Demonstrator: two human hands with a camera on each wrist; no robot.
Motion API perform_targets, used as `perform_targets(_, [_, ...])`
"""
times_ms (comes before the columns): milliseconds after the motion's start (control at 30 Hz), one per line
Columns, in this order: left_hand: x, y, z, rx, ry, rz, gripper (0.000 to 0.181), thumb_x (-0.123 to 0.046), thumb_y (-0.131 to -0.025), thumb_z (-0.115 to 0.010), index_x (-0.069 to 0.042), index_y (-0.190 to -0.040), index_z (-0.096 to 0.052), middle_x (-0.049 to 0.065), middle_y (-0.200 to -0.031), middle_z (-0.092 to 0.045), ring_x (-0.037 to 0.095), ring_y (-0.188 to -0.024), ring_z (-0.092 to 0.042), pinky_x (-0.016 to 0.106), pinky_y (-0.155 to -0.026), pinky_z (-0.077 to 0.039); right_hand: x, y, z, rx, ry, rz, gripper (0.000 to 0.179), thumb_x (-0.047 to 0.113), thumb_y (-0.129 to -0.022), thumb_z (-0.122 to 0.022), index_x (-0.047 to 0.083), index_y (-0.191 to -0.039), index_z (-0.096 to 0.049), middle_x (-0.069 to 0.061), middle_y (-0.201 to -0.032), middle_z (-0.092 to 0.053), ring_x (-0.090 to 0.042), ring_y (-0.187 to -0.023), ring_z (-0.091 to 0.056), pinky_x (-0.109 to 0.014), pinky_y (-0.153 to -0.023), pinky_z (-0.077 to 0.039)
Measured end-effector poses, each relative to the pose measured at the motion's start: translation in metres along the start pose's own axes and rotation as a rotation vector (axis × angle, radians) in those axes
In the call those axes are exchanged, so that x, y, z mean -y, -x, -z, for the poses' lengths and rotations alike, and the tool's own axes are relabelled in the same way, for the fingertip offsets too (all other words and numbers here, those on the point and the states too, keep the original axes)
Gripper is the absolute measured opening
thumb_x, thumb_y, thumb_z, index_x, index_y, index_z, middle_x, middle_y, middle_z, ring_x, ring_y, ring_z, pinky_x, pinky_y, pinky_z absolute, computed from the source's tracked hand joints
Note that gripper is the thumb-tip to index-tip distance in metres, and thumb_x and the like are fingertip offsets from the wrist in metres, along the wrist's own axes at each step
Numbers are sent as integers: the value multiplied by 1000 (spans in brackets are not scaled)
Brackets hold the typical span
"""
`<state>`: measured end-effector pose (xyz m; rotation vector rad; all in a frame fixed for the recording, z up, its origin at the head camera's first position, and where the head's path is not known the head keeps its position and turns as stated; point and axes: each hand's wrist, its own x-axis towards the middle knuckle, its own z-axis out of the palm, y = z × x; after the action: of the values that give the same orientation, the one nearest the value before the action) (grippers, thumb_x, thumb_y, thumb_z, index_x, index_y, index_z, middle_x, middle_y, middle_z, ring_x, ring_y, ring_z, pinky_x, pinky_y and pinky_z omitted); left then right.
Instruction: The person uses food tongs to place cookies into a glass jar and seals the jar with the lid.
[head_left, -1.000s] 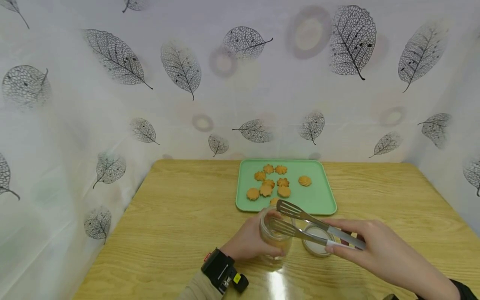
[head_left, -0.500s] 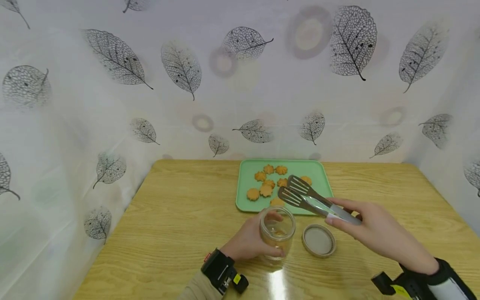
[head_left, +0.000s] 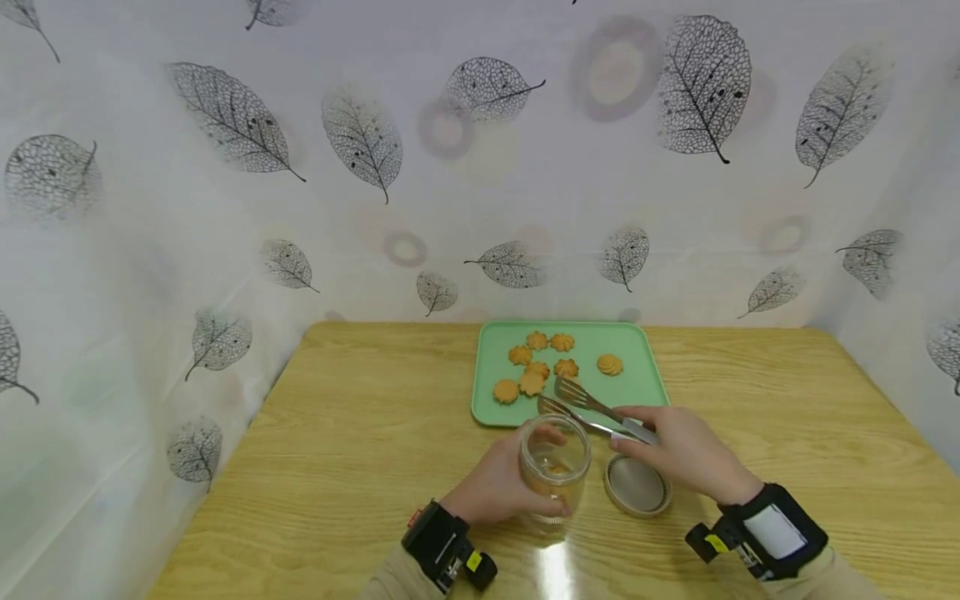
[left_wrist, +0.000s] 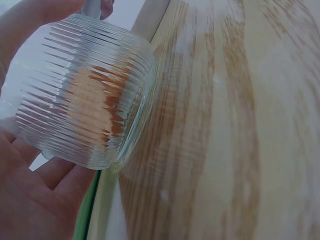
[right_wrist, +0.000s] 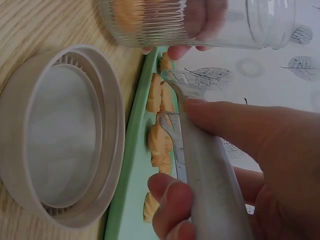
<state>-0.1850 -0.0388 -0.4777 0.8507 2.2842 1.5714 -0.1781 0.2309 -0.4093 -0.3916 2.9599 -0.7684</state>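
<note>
My left hand (head_left: 498, 479) grips a clear ribbed glass jar (head_left: 557, 492), its mouth up and its thumb across the near side. Inside the jar, golden cookies (left_wrist: 95, 100) lie low behind the glass in the left wrist view. My right hand (head_left: 686, 450) holds metal tongs (head_left: 600, 407) by their grey handles, thumb on one side and fingers on the other. The slotted tong ends stand apart over the front of a green tray (head_left: 637, 333), among piped cookies (head_left: 532, 383). The jar's rim and the tongs hide the tray's nearest cookies in the head view.
A round beige lid (head_left: 637, 485) lies inner side up on the wooden table (head_left: 360, 417), between the jar and my right wrist. One swirl cookie (head_left: 610, 364) sits apart on the tray's right. A leaf-print curtain (head_left: 480, 192) hangs behind the table.
The tongs were over the jar's mouth, rose away to the right, and are now lower at the tray's near cookies. My left hand and the jar have stayed in place.
</note>
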Motion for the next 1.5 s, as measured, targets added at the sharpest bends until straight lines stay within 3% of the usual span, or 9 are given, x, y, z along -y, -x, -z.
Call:
perform_targets(233, [0, 0, 0, -2, -1, -12, 84, -29, -65, -96, -17, -138, -56, 0, -136, -64, 14, -126, -58, 39, -111, -46, -2, -5, -7, 17, 12, -17, 62, 46, -90, -72, 2, -133, -69, 3, -63, -53, -12, -56, -44, -29, -48, -34])
perform_targets(400, [2, -1, 0, -7, -3, -20, 83, -30, -65, -96, -19, -137, -56, -1, -135, -65, 14, -125, -59, 39, -111, -46, -3, -7, -9, 30, 14, -31, 60, 44, -92, -71, 2, -134, -68, -5, -87, -73, -14, -63, -51, -30, -49, -36])
perform_targets(800, [1, -1, 0, -6, -4, -16, 84, -26, -64, -96, -18, -137, -56, -1, -135, -66, 14, -125, -59, 37, -110, -46, -6, -9, -13, 10, 45, -6, 55, 39, -93, -70, 1, -133, -69, -16, -107, -75, -18, -73, -55, -30, -55, -40])
perform_targets(1033, [-2, 0, 1, 6, -2, 2, 84, -29, -66, -95, -16, -139, -56, 0, -137, -64, 15, -126, -58, 38, -110, -46, -8, -5, -19, -24, 50, 37, 49, 35, -94, -70, 1, -130, -71, -22, -116, -75, -21, -87, -68, -39, -65, -55])
perform_targets(1200, [-1, 0, 0, 0, -17, 11, 82, -28, -65, -95, -19, -137, -57, -3, -137, -65, 13, -126, -57, 38, -110, -45, -8, -2, -21, -26, 23, 57, 47, 33, -95, -70, 0, -129, -71, -23, -117, -75, -25, -91, -71, -41, -67, -58])
perform_targets(1333, [0, 0, 0, -5, -14, 14, 81, -28, -65, -95, -21, -136, -57, -4, -136, -64, 12, -126, -57, 39, -110, -45, -7, 3, -14, -20, -16, 33, 56, 38, -96, -67, -3, -134, -67, -24, -118, -74, -28, -94, -71, -39, -65, -55])
perform_targets(1400, [0, 0, 0, -6, -8, 8, 82, -28, -65, -96, -21, -136, -57, -4, -136, -64, 13, -126, -57, 39, -111, -45, -5, 6, -6, -25, -27, 16, 60, 41, -96, -67, -4, -136, -65, -19, -103, -76, -24, -81, -69, -35, -59, -51])
perform_targets(1500, [-1, 0, 1, -4, -5, 1, 82, -28, -65, -95, -19, -136, -56, -3, -137, -64, 15, -126, -58, 38, -111, -45, 1, 12, 10, -45, -35, 0, 66, 47, -96, -64, -3, -139, -63, -9, -86, -71, -14, -62, -55, -29, -49, -40])
